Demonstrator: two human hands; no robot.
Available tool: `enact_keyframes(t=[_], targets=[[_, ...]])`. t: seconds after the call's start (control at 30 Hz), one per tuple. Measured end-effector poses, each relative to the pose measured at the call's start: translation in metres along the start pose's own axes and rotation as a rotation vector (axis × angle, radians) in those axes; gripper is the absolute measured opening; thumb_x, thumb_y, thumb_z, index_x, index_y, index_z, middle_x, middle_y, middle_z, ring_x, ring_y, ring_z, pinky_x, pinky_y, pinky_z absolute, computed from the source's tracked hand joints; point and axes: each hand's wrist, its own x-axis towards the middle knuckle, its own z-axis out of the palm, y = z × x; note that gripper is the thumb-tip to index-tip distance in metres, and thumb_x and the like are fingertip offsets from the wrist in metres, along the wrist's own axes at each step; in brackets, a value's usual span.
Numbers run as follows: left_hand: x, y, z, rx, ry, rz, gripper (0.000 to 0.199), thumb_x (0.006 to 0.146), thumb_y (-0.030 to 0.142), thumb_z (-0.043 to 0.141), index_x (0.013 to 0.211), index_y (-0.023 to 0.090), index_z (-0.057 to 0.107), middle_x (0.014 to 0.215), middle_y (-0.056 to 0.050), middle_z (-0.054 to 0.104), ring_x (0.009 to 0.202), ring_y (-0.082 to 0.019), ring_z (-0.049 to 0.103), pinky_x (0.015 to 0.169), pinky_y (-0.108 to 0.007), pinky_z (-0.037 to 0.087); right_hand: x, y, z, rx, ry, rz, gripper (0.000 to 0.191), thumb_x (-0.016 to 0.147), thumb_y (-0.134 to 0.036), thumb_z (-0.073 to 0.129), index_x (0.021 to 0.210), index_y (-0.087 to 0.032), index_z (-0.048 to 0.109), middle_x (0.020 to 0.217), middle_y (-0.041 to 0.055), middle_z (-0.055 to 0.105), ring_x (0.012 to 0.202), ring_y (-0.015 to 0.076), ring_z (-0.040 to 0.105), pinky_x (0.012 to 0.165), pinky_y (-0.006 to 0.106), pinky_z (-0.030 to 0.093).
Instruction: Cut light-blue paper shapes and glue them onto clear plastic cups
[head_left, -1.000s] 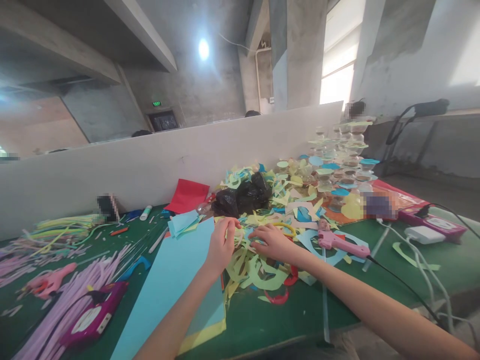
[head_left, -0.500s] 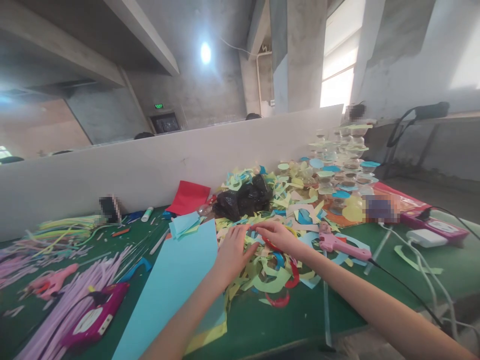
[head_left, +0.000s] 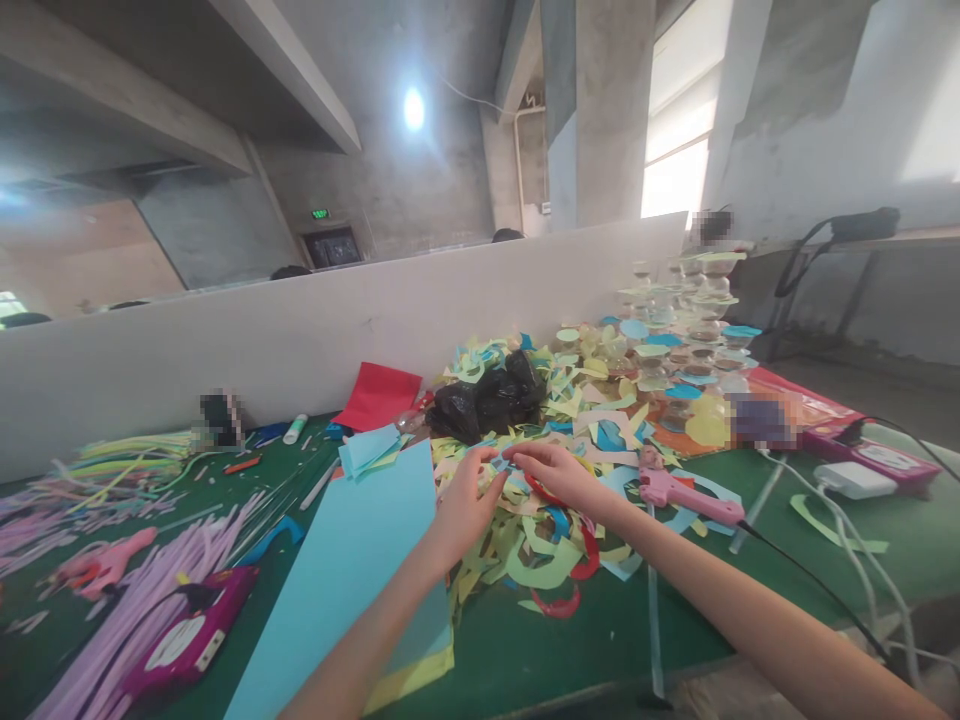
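Over the heap of cut paper scraps (head_left: pixel 540 560) in the middle of the table, my two hands meet almost fingertip to fingertip. My left hand (head_left: pixel 469 495) is curled, thumb bent toward the fingers. My right hand (head_left: pixel 559 475) has its fingers bent together, with the thumb mostly hidden. Something small and bluish shows between the fingertips, too small to name. Under my left forearm lies a large light blue sheet of paper (head_left: pixel 367 540). A red curved strip (head_left: pixel 541 490) passes just below my right hand.
A pink glue gun (head_left: pixel 686 495) with a black cord lies right of my hands. Behind them sits a black plastic bag (head_left: pixel 491 400). Stacked clear cups with paper discs (head_left: pixel 701 330) stand at back right. Lilac sticks (head_left: pixel 165 590) and a magenta box (head_left: pixel 191 630) lie left.
My left fingers have curled more and its thumb has drawn back toward them. The bluish bit now shows between the fingertips. My right hand has barely moved.
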Motion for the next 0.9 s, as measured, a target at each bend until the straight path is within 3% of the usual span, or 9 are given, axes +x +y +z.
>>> enact_keyframes(t=[0.2,0.33,0.47,0.73,0.9], targets=[[0.0,0.006,-0.002,-0.179,0.007,-0.013,0.021,0.088,0.044,0.054,0.088,0.023,0.051,0.129,-0.008,0.056,0.115,-0.022,0.057,0.099,-0.039,0.044,-0.002,-0.006,0.002,0.093,0.05,-0.065,0.032,0.09,-0.047,0.051,0.107,-0.022,0.062,0.098,0.005,0.066,0.09,0.0192,0.061,0.076,0.032,0.049],[0.001,0.008,-0.001,-0.244,-0.004,0.031,0.019,0.087,0.038,0.056,0.079,0.021,0.051,0.123,-0.009,0.057,0.116,-0.021,0.056,0.1,-0.038,0.044,0.0,0.0,0.004,0.157,0.092,-0.114,0.041,0.088,-0.045,0.056,0.122,-0.022,0.051,0.102,0.0054,0.061,0.094,0.0183,0.059,0.081,0.033,0.049],[0.003,0.008,-0.001,-0.268,-0.009,0.041,0.02,0.085,0.038,0.057,0.077,0.02,0.053,0.117,-0.008,0.057,0.109,-0.02,0.058,0.096,-0.036,0.047,0.0,0.002,0.004,0.174,0.045,-0.096,0.046,0.09,-0.049,0.053,0.127,-0.023,0.047,0.092,0.0027,0.058,0.08,0.016,0.057,0.069,0.03,0.048],[0.003,0.007,0.002,-0.373,-0.013,0.042,0.025,0.081,0.043,0.062,0.077,0.019,0.056,0.111,-0.008,0.057,0.102,-0.019,0.059,0.088,-0.031,0.05,-0.004,-0.007,0.004,0.145,0.017,-0.079,0.042,0.09,-0.054,0.05,0.116,-0.021,0.055,0.078,-0.0005,0.053,0.069,0.0135,0.05,0.056,0.025,0.041],[0.004,0.003,0.003,-0.418,-0.045,0.023,0.025,0.081,0.043,0.062,0.082,0.018,0.059,0.114,-0.009,0.055,0.1,-0.018,0.059,0.084,-0.03,0.052,-0.006,-0.013,0.004,0.112,-0.009,-0.074,0.039,0.092,-0.053,0.048,0.112,-0.02,0.057,0.083,0.0018,0.059,0.076,0.0153,0.055,0.063,0.026,0.042]])
